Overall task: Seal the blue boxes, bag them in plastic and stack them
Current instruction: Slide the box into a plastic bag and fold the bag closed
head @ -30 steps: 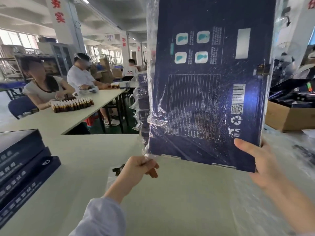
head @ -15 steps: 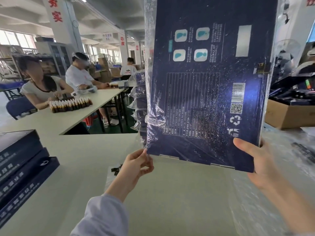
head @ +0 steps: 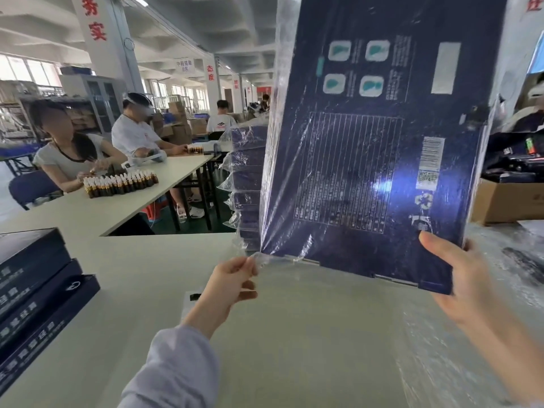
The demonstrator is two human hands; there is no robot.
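A large flat blue box (head: 379, 148) is held upright above the table, its printed back facing me, most of it inside a clear plastic bag (head: 272, 160). My right hand (head: 468, 278) grips the box's lower right corner, thumb on the printed face. My left hand (head: 232, 287) pinches the bag's open edge at the box's lower left corner. Behind the box stands a pile of bagged blue boxes (head: 245, 184). Unbagged blue boxes (head: 35, 290) are stacked at the table's left edge.
Loose clear plastic bags (head: 500, 334) lie on the table at the right. A cardboard carton (head: 506, 201) sits at the far right. Two people sit at a neighbouring table (head: 97, 210) with rows of small brown bottles (head: 120, 184).
My left hand has taken the bag's edge between its fingers and drawn it down at the box's lower left corner; the bag lies smoother over the box. The right hand holds still.
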